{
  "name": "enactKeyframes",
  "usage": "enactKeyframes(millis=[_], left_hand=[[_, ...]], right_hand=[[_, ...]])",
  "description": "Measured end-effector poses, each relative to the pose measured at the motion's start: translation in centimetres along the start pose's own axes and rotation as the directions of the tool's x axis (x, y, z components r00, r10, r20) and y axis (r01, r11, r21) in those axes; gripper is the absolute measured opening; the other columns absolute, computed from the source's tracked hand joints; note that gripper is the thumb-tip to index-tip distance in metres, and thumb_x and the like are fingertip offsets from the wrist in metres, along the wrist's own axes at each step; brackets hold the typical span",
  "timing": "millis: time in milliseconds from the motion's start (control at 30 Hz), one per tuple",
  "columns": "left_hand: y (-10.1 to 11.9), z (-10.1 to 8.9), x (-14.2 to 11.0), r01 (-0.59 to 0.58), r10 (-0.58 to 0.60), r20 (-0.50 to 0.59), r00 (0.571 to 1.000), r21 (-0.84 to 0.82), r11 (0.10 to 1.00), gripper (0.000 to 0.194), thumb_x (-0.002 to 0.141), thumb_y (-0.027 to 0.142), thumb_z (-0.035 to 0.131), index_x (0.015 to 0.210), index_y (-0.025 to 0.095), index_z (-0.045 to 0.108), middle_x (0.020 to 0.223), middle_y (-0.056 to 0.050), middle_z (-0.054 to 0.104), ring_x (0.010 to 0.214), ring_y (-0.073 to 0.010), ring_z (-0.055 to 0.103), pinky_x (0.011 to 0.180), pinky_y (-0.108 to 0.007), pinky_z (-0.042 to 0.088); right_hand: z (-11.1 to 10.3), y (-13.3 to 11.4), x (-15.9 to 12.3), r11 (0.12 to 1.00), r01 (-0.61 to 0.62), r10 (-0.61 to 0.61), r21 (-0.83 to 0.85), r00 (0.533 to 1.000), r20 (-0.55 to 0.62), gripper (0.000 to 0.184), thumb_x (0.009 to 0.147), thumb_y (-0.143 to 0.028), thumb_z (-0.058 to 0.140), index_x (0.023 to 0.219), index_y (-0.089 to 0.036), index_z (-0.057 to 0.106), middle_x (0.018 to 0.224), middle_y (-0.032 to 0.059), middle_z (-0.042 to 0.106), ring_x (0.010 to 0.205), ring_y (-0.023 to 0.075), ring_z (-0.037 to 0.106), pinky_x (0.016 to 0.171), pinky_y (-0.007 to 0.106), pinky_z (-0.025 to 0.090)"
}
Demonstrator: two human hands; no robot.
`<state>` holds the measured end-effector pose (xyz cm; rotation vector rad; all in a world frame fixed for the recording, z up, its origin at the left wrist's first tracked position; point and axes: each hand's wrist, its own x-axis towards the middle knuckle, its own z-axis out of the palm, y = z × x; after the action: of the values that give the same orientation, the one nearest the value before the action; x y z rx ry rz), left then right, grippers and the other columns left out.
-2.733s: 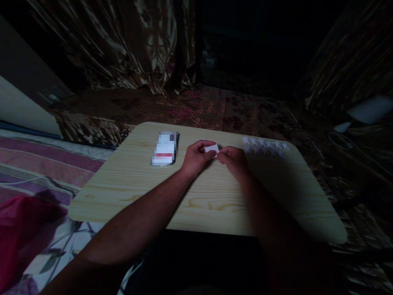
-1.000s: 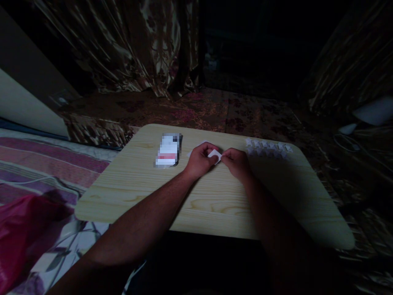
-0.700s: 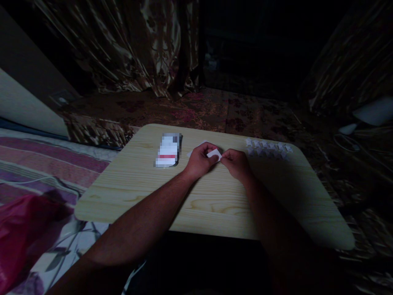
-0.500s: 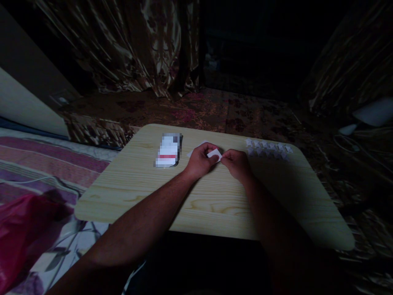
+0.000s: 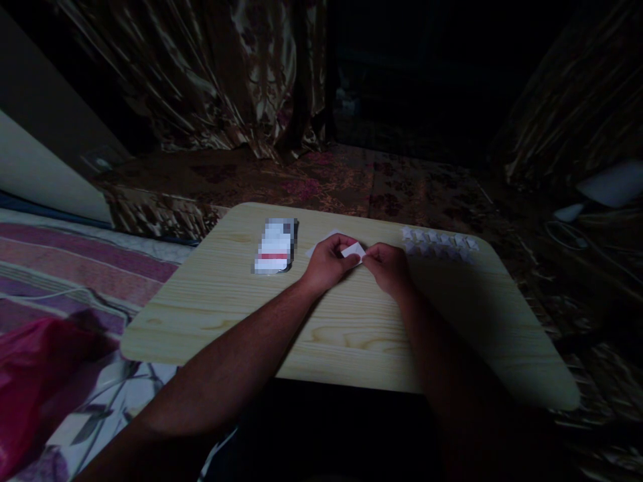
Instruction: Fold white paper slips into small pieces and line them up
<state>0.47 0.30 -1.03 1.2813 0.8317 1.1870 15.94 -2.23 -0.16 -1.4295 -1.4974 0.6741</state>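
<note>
A small folded piece of white paper (image 5: 353,250) is held between my two hands over the middle of the table. My left hand (image 5: 329,262) grips it from the left, thumb on the near side and fingers behind. My right hand (image 5: 386,266) pinches its right corner, close to the left thumb. Behind my left hand lies more white paper (image 5: 315,250), mostly hidden. To the right, several small folded white paper pieces (image 5: 440,241) stand in two rows near the table's far right edge.
The pale wooden table (image 5: 211,294) has rounded corners. A pixelated packet or box (image 5: 274,246) with a red band lies left of my hands. A striped bedcover (image 5: 90,268) and a red plastic bag (image 5: 40,388) are at the left. A white lamp (image 5: 610,184) stands at the right.
The paper has tilted slightly between my fingers and now shows a pointed, creased top. Both hands stay in nearly the same place.
</note>
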Motion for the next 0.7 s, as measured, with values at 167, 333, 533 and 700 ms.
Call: enactKeyframes(millis=[167,333,533,700], left_hand=[[-0.09,-0.19,0.16,0.005,-0.006,-0.042,0.999,-0.011,1.0,0.029,0.062,0.02,0.075,0.089,0.016,0.064,0.067,0.001,0.064,0.053,-0.01,0.054,0.053,-0.023,0.041],[-0.29,-0.31,0.22,-0.017,0.015,-0.034,0.999,-0.037,0.999,0.027,0.063,0.019,0.075,0.088,0.016,0.064,0.066,0.002,0.062,0.053,-0.0091,0.053,0.052,-0.022,0.041],[-0.2,-0.21,0.11,0.006,-0.007,-0.027,1.0,-0.027,1.0,0.027,0.063,0.023,0.076,0.087,0.016,0.065,0.064,0.001,0.063,0.052,-0.0092,0.053,0.052,-0.022,0.041],[-0.14,-0.33,0.14,0.02,-0.023,-0.078,0.997,-0.035,0.999,0.021,0.066,0.026,0.074,0.083,0.016,0.068,0.065,0.0,0.065,0.053,-0.0099,0.053,0.053,-0.023,0.041]], right_hand=[[-0.23,0.36,0.27,1.0,-0.022,0.021,-0.009,0.999,-0.039,0.009,0.067,-0.027,0.06,0.068,-0.019,0.062,0.057,-0.0024,0.058,0.054,0.0135,0.052,0.052,0.024,0.037],[-0.03,0.54,0.18,1.0,-0.008,0.007,0.027,0.999,0.037,0.011,0.07,-0.03,0.059,0.069,-0.019,0.06,0.056,-0.0035,0.056,0.052,0.0119,0.048,0.05,0.024,0.034],[0.01,0.82,0.18,1.0,0.014,-0.015,0.019,0.999,0.037,0.009,0.069,-0.027,0.06,0.068,-0.018,0.06,0.059,-0.003,0.058,0.055,0.0121,0.049,0.051,0.024,0.035],[-0.06,1.02,0.28,1.0,0.004,-0.005,0.022,1.0,0.017,0.008,0.068,-0.026,0.059,0.066,-0.018,0.06,0.057,-0.0037,0.055,0.054,0.0116,0.047,0.05,0.023,0.033]])
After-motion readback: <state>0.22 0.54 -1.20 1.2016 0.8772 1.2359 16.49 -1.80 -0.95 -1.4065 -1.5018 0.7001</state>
